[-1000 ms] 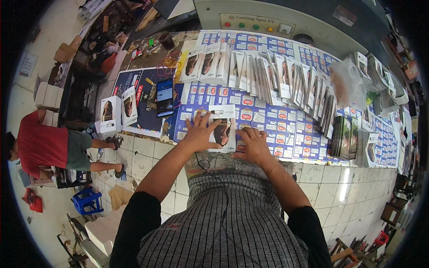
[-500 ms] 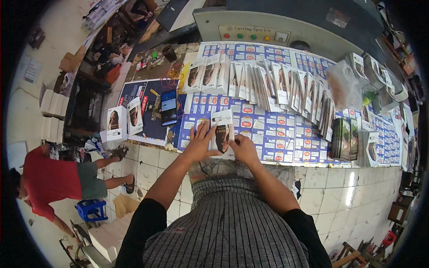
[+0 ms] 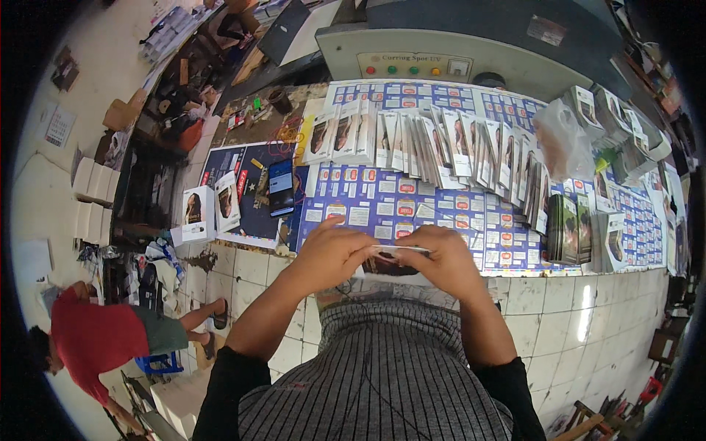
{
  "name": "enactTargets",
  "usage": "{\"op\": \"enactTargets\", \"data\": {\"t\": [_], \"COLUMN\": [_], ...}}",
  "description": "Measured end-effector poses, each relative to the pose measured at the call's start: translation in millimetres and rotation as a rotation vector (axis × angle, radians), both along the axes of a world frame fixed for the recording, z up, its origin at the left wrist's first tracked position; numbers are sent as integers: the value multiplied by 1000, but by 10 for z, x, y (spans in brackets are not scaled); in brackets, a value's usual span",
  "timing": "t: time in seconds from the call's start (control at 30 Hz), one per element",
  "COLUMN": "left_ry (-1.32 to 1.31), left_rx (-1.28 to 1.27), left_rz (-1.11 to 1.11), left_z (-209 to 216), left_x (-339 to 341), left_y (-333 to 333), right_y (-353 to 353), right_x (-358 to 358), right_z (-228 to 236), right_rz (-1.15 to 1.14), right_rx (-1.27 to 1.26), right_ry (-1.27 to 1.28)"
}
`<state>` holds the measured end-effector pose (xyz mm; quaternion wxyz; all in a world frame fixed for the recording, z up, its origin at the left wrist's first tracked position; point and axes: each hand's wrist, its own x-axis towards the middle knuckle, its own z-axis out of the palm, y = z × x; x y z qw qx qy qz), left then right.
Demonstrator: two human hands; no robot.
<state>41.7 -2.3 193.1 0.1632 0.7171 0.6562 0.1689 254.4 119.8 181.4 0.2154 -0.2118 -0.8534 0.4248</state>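
At the near edge of the table, in front of my body, my left hand (image 3: 332, 253) and my right hand (image 3: 443, 259) grip a white printed carton (image 3: 388, 269) from its two sides. It is tilted, with its dark brown picture toward me. My fingers curl over its upper edge, with the thumbs on the near face. Beyond my hands, a long overlapping row of similar white cartons (image 3: 460, 147) leans across the table. A stack of cartons (image 3: 197, 212) stands to the left, with another carton pile (image 3: 227, 202) beside it.
Blue printed sheets (image 3: 364, 192) cover the table. A phone (image 3: 281, 189) lies at the left, near a dark cup (image 3: 279, 101). Right of the row are a plastic bag (image 3: 564, 140) and a green-pictured stack (image 3: 568, 231). A grey machine (image 3: 507, 62) stands behind; a person in red (image 3: 99, 334) bends at left.
Both hands have lifted the carton off the table and drawn it toward me, tipping it. My right hand has shifted right along it. The person in red has moved slightly toward the lower edge.
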Motion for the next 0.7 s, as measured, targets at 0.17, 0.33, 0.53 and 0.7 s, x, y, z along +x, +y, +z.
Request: {"op": "enactTargets", "data": {"t": [0.17,0.33,0.53,0.7], "left_ry": [-280,-275,-267,-141], "left_rx": [-138,52,204,358], "left_rz": [38,9,35,54], "left_z": [313,344,400,475], "left_x": [140,211,252,284], "left_y": [-51,-129,-189,-232], "right_y": [1,-80,-113,-75], "right_x": [265,321,331,340], "right_z": [168,229,307,352], "right_rz": [-39,-44,-18,27], "right_rx": [-351,-533,-480,-157], "right_ry": [149,267,409,496]}}
